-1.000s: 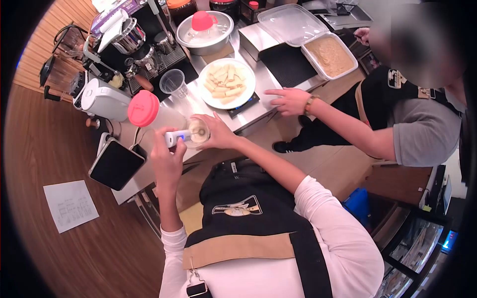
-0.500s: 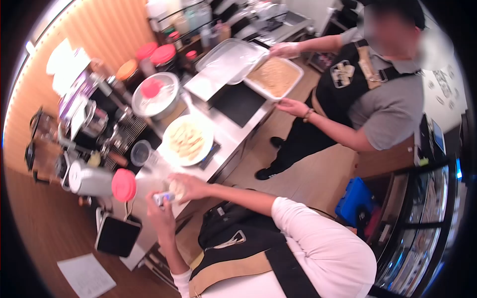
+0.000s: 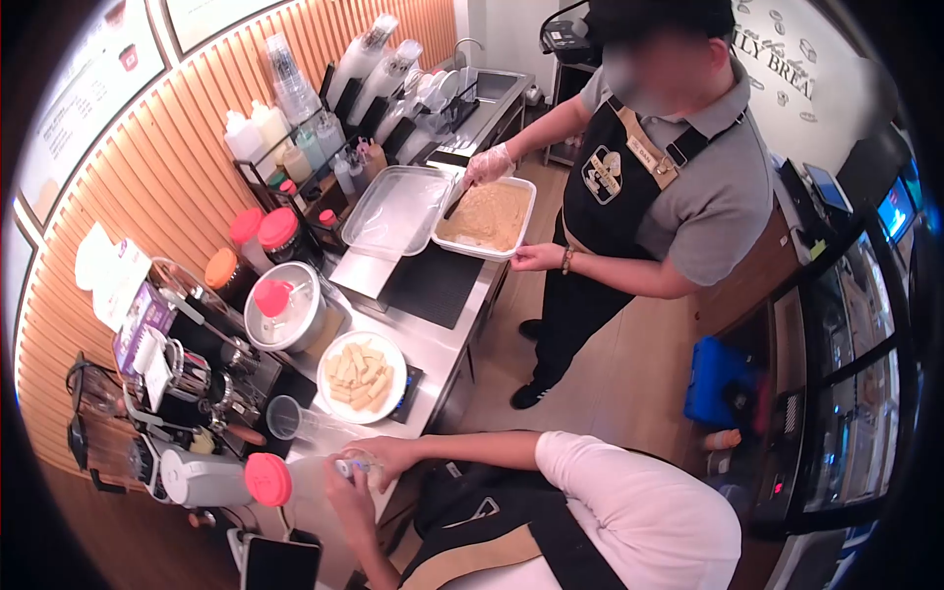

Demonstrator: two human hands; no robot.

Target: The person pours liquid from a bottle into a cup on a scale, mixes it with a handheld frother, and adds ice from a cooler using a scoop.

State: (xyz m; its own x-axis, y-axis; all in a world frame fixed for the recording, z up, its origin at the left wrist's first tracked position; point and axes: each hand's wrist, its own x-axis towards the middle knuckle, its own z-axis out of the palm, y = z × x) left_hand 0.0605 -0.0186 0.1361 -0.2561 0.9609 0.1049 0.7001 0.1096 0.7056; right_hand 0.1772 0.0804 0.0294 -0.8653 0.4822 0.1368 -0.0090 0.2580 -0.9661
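Near the counter's front edge, my left hand (image 3: 348, 495) is closed around a small clear container with a white and blue label (image 3: 352, 467). My right hand (image 3: 388, 457) meets it from the other side, its fingers curled on a pale, see-through item that I cannot make out. Just beyond them, a white plate (image 3: 331, 400) of pale cut strips (image 3: 363, 376) sits on a dark scale (image 3: 407, 385). Left of the plate are an empty-looking clear cup (image 3: 284, 418) and a container with a red lid (image 3: 268, 479).
A co-worker (image 3: 678, 206) stands across, one gloved hand holding a utensil in a white tray (image 3: 524, 204) of tan mixture. A steel bowl (image 3: 313, 324) with a red scoop, a clear tub (image 3: 393, 211), jars (image 3: 279, 230) and a kettle (image 3: 202, 479) line the counter.
The view has tilted, so the counter and my hands appear lower. My hands remain together at the small container. The co-worker's gloved hand now has a utensil in the tray.
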